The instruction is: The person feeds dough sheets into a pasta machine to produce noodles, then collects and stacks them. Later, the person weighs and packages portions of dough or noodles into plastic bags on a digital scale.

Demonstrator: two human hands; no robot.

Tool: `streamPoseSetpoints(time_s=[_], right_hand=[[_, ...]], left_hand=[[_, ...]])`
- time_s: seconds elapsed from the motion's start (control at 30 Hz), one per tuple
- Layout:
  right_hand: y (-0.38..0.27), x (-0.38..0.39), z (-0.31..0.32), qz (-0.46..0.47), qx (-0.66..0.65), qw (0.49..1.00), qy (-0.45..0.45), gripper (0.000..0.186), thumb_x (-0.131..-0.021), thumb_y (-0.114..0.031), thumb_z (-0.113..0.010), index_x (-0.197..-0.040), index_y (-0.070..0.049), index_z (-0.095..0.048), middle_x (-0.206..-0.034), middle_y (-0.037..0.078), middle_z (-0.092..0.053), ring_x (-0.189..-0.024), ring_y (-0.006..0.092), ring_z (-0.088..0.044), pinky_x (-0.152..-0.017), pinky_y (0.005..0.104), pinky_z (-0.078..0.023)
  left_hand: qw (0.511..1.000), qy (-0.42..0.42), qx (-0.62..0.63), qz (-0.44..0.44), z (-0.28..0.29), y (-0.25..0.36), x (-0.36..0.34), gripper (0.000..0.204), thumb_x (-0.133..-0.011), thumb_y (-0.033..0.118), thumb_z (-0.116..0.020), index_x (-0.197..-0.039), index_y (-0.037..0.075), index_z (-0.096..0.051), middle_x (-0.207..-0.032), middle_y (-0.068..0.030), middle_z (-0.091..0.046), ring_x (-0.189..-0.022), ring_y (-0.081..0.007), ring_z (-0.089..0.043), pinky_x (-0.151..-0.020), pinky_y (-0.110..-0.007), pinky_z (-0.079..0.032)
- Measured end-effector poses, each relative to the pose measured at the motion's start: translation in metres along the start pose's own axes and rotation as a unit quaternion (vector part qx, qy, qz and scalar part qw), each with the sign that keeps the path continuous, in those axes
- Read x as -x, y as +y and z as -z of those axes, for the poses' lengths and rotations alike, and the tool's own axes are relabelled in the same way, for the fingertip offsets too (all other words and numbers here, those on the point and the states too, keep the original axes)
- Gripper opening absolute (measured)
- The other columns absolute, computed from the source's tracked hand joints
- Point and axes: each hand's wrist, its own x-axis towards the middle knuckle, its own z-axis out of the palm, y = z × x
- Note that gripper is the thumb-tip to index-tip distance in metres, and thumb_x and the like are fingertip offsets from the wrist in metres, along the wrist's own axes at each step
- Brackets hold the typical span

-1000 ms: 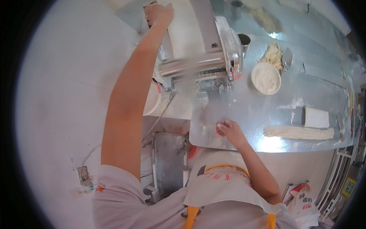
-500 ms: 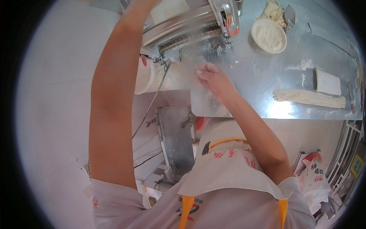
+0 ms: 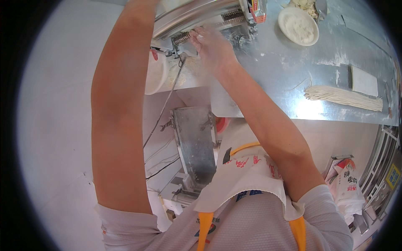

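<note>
My right hand point(image 3: 214, 48) is at the front of a metal noodle machine point(image 3: 190, 19), beside its ridged roller point(image 3: 181, 38). The fingers are curled together and dusted white, and motion smears part of the hand. Whatever they may grip is too small to make out. Behind the hand, a pale strip covers part of the roller. My left forearm point(image 3: 121, 75) reaches up past the machine's left side, and the left hand lies beyond the top edge. Off to the right, a bundle of pale noodles point(image 3: 343, 98) lies on the metal table point(image 3: 276, 79).
A bowl of white flour point(image 3: 298, 27) stands near pale dough scraps point(image 3: 303, 5) and a metal scraper point(image 3: 321, 7). A white flat block point(image 3: 364, 80) sits behind the noodles. A white tub point(image 3: 155, 79) and a cord point(image 3: 167, 106) are below the machine. Flour sack point(image 3: 349, 186) at lower right.
My right hand has moved up and left, from over the table's near edge to the machine's roller. A pale strip now shows across the roller. The whole view has shifted slightly.
</note>
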Motion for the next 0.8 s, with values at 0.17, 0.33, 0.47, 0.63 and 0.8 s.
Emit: streamPoseSetpoints(time_s=[0.17, 0.33, 0.47, 0.63, 0.8], right_hand=[[0.004, 0.000, -0.004, -0.007, 0.075, 0.997, -0.008, 0.088, -0.092, 0.019, -0.048, -0.169, -0.007, -0.012, -0.170, 0.012, -0.031, -0.144, 0.0253, -0.047, -0.111, 0.0307, -0.046], [-0.028, 0.028, -0.051, -0.071, 0.081, 0.994, -0.002, 0.091, -0.091, 0.018, -0.048, -0.170, -0.007, -0.009, -0.173, 0.011, -0.027, -0.147, 0.0251, -0.045, -0.112, 0.0309, -0.045], [-0.034, 0.037, -0.036, -0.092, 0.052, 0.994, 0.013, 0.076, -0.096, 0.013, -0.049, -0.165, 0.000, -0.021, -0.165, 0.015, -0.040, -0.141, 0.0256, -0.052, -0.111, 0.0342, -0.047], [-0.033, 0.079, 0.006, -0.146, 0.128, 0.979, 0.056, 0.052, -0.100, 0.006, -0.051, -0.151, 0.007, -0.041, -0.145, 0.019, -0.059, -0.126, 0.0267, -0.063, -0.105, 0.0361, -0.052], [-0.048, 0.103, 0.028, -0.187, 0.181, 0.960, 0.107, 0.038, -0.102, 0.002, -0.051, -0.139, 0.005, -0.052, -0.132, 0.019, -0.067, -0.114, 0.0253, -0.069, -0.100, 0.0352, -0.054]], left_hand=[[0.995, 0.039, -0.085, 0.034, -0.012, -0.005, -0.008, 0.085, -0.087, 0.069, -0.066, -0.134, -0.002, -0.068, -0.144, -0.0278, -0.062, -0.140, -0.0423, -0.054, -0.120, -0.048, -0.040], [0.990, -0.009, -0.141, -0.020, -0.005, -0.014, -0.003, 0.077, -0.093, 0.068, -0.058, -0.131, 0.002, -0.072, -0.141, -0.0249, -0.065, -0.140, -0.0399, -0.056, -0.121, -0.048, -0.038], [0.986, 0.001, -0.164, -0.034, -0.005, -0.007, 0.000, 0.073, -0.095, 0.067, -0.057, -0.131, 0.005, -0.073, -0.142, -0.0229, -0.065, -0.140, -0.0400, -0.056, -0.122, -0.049, -0.037], [0.982, -0.031, -0.185, -0.030, -0.002, -0.009, 0.002, 0.072, -0.096, 0.065, -0.057, -0.133, 0.005, -0.071, -0.143, -0.0247, -0.063, -0.140, -0.0405, -0.056, -0.124, -0.053, -0.034], [0.981, -0.050, -0.185, -0.013, 0.003, 0.003, 0.012, 0.079, -0.092, 0.067, -0.062, -0.134, 0.001, -0.070, -0.147, -0.0252, -0.061, -0.140, -0.0418, -0.055, -0.121, -0.049, -0.039]])
